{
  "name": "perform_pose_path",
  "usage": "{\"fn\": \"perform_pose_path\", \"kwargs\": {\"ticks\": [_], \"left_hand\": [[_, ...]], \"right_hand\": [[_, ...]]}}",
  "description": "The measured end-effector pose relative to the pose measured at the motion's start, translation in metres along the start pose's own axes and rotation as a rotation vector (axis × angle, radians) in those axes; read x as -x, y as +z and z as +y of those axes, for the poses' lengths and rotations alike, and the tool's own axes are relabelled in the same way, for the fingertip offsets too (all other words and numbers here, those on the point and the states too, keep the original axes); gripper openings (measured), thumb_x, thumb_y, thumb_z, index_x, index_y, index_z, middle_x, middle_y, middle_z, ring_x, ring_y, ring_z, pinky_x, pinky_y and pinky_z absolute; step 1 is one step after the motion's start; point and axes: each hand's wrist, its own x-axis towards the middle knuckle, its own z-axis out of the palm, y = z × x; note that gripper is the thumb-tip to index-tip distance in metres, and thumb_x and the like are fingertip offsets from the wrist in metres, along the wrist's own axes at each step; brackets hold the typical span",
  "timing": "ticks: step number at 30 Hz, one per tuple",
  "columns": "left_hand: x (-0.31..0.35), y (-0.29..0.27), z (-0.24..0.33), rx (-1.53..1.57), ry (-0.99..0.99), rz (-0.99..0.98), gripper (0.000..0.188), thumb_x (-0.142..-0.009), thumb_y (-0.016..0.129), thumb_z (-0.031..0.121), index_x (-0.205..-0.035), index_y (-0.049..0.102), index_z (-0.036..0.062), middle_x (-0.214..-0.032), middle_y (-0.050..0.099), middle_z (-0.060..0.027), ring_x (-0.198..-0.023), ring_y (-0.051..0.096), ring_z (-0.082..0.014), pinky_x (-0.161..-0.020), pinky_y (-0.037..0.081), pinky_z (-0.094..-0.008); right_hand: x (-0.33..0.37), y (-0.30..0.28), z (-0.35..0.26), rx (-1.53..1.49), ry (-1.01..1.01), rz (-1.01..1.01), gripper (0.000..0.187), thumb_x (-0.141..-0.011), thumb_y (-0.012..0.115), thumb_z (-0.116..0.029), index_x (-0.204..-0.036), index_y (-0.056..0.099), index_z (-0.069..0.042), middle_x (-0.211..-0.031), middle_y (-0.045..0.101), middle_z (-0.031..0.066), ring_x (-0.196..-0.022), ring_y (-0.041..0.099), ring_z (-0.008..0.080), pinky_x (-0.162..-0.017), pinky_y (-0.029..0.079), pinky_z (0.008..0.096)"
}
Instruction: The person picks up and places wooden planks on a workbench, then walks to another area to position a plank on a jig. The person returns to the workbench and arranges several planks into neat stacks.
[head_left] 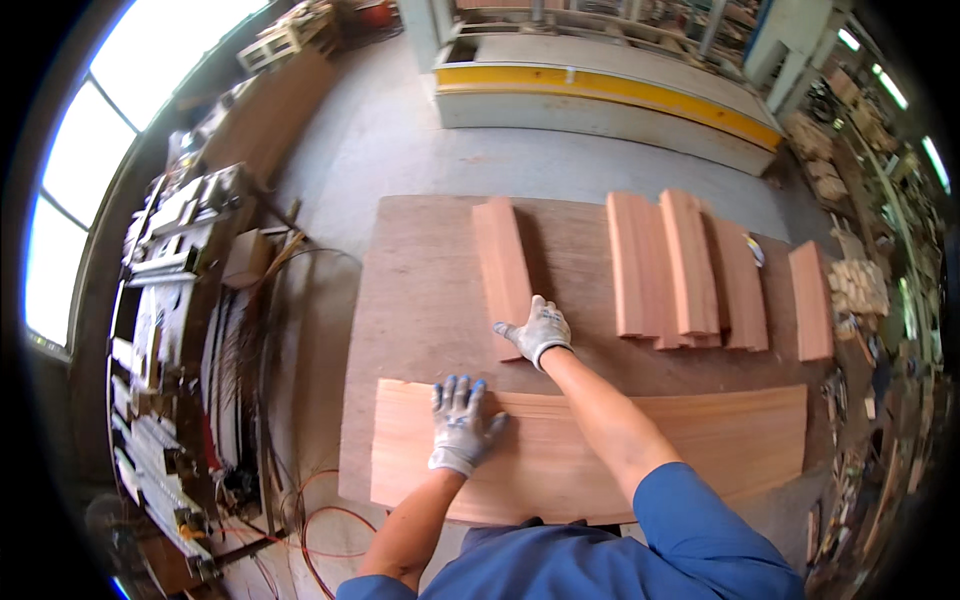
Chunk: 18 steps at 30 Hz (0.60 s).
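A wide pale veneer sheet (600, 450) lies nearest on the brown workbench (420, 300); the gloved left hand (460, 425) presses flat on it, fingers spread. The gloved right hand (537, 332) rests open on a reddish plank (502, 265) beyond.

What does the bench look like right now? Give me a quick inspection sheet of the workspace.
Surface: brown plywood worktable, bare at its left part.
Job's things: wide wooden panel along the near edge; single wooden plank lying lengthwise.
Clutter: stack of wooden planks; lone plank at far right.
Grippers: left hand, gloved, flat on the panel; right hand, gloved, on the single plank's near end.
Cables: red cable looped on the floor.
Surroundings: yellow-striped machine; metal parts rack; windows.
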Motion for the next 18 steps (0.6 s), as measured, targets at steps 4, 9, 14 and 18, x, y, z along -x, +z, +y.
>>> {"fn": "perform_pose_path", "kwargs": {"ticks": [4,9,14,18], "left_hand": [[0.0,0.003,0.001,-0.005,0.016,0.013,0.07,-0.084,0.072,0.048,-0.137,0.057,0.0045,-0.144,0.052,-0.0251,-0.141,0.039,-0.0448,-0.121,0.018,-0.0603],[0.002,0.003,0.0,-0.021,0.008,0.005,0.07,-0.084,0.072,0.047,-0.137,0.057,0.0044,-0.145,0.051,-0.0247,-0.142,0.038,-0.0443,-0.121,0.018,-0.0605],[-0.001,0.003,0.001,-0.021,0.037,0.015,0.068,-0.083,0.074,0.043,-0.137,0.056,0.0046,-0.142,0.051,-0.026,-0.14,0.038,-0.046,-0.12,0.019,-0.0615],[0.001,0.006,-0.002,-0.042,0.019,0.013,0.07,-0.083,0.073,0.046,-0.137,0.057,0.0049,-0.143,0.052,-0.0252,-0.14,0.039,-0.0451,-0.121,0.019,-0.0608]], "right_hand": [[-0.004,-0.02,0.091,0.19,0.09,0.172,0.1,-0.085,0.072,-0.054,-0.157,0.027,0.001,-0.162,0.026,0.0285,-0.152,0.023,0.0411,-0.125,0.013,0.0528],[0.002,-0.048,0.162,0.457,0.212,0.195,0.089,-0.087,0.071,-0.049,-0.153,0.036,0.001,-0.162,0.031,0.0218,-0.151,0.026,0.0371,-0.123,0.022,0.0497],[-0.003,-0.011,0.18,0.405,0.06,0.318,0.082,-0.086,0.073,-0.043,-0.147,0.043,0.003,-0.155,0.039,0.0231,-0.141,0.04,0.0378,-0.116,0.035,0.0478],[0.017,-0.002,0.153,-0.001,0.072,0.276,0.085,-0.083,0.076,-0.039,-0.146,0.04,0.006,-0.145,0.048,0.0269,-0.126,0.054,0.0411,-0.108,0.044,0.0449]]}}
